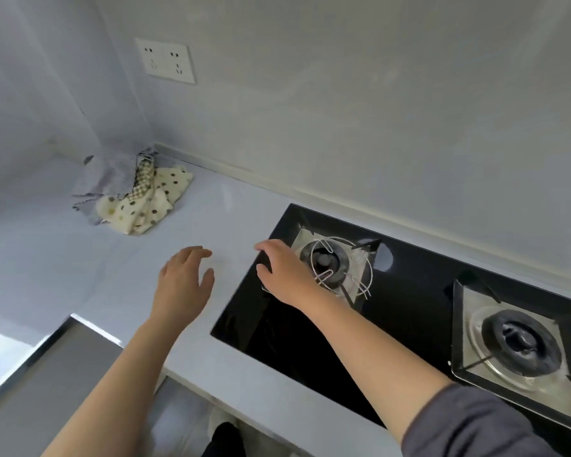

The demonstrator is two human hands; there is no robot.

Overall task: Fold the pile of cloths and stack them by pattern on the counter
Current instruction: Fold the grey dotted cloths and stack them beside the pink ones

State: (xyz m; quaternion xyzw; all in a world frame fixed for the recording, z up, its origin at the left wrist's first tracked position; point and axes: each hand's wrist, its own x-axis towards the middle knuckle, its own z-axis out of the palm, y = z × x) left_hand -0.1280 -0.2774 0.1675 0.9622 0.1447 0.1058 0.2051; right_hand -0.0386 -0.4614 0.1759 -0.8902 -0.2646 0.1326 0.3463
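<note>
While well beyond hands (182,282) (284,275), cloth pile (132,196).

Both bare arms reach forward, left hand (183,282) and right hand (282,275) open, fingers loosely spread, holding nothing.

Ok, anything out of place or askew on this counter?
The wire ring on the left burner sits off-centre, shifted rightward; the right burner has none. The cloths are a crumpled, unfolded heap in the corner.
</note>
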